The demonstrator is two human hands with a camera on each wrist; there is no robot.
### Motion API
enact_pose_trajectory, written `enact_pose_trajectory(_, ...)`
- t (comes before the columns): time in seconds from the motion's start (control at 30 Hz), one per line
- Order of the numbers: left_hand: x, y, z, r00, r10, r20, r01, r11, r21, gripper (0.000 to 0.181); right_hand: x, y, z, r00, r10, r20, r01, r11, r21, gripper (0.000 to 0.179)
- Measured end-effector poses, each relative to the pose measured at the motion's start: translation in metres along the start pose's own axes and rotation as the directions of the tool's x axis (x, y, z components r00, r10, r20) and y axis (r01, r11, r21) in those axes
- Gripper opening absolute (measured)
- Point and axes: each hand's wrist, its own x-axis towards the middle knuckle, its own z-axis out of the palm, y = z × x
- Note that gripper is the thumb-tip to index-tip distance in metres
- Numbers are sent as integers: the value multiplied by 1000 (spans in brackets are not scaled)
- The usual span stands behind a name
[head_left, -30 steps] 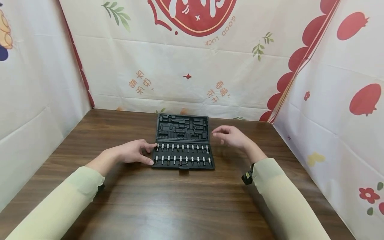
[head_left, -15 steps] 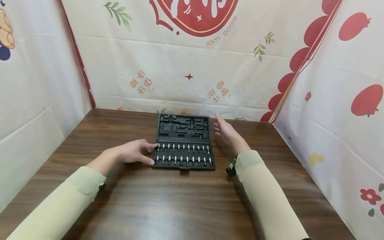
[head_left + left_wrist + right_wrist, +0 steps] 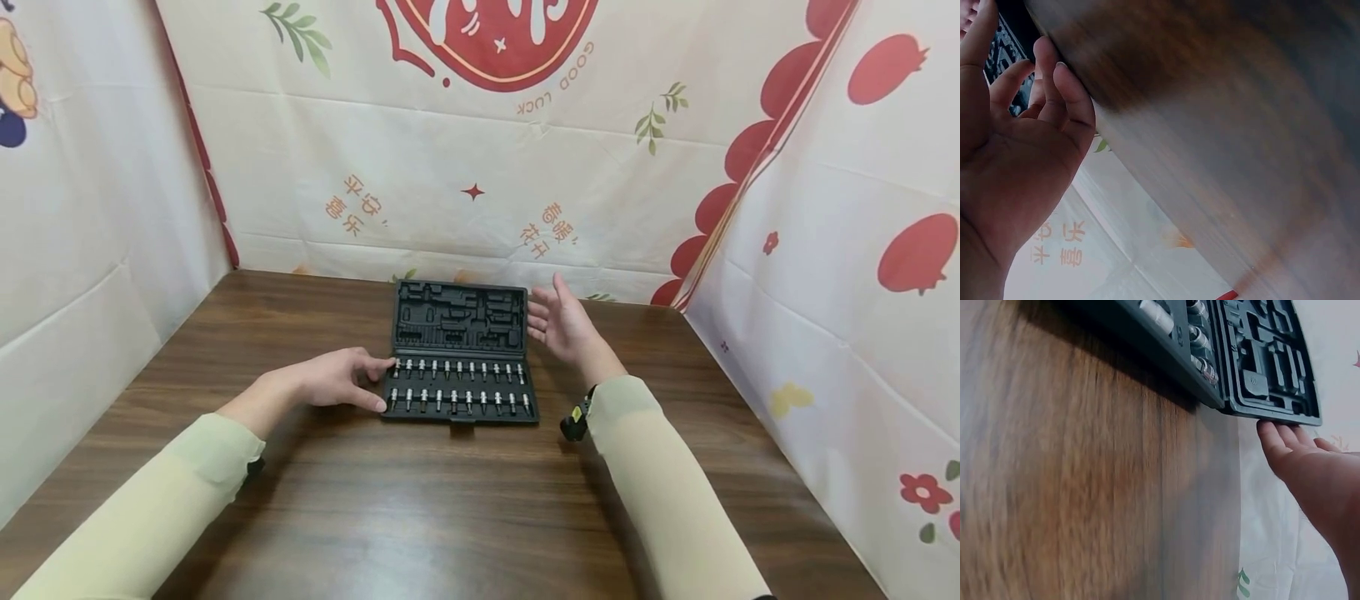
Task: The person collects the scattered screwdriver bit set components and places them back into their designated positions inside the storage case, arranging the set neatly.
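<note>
A black plastic socket-bit case (image 3: 459, 354) lies opened out on the table. Two rows of silver socket bits (image 3: 453, 398) fill its base, and its moulded lid (image 3: 459, 317) is raised slightly at the back. My left hand (image 3: 333, 379) touches the left edge of the base, index finger near the back row and thumb at the front corner. Beside the lid's right edge is my right hand (image 3: 570, 333), thumb up; the right wrist view shows its straight fingertips (image 3: 1269, 432) touching the lid's edge, partly behind it.
The brown wood-grain table (image 3: 450, 508) extends around the case. A printed cloth (image 3: 420, 142) hangs close behind the table, with further cloth at both sides.
My right hand has turned thumb-up and come in to the lid's right edge. The lid has tilted up a little. The left hand stays at the case's left edge.
</note>
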Motion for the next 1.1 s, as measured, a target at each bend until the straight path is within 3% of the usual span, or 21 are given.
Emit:
enact_pose_trajectory(0.27,0,1,-1,1000,22,5,-22,1000,11,87,-11,-4,-7,999,-35,33,33,997,74,96)
enact_pose_trajectory(0.7,0,0,1,1000,29,-6,-29,999,22,87,-25,-4,-11,993,-80,85,75,996,55,96)
enact_pose_trajectory(1.1,-1,3,2,1000,19,-1,-19,999,26,87,-45,-5,-11,980,-156,127,169,981,-97,86)
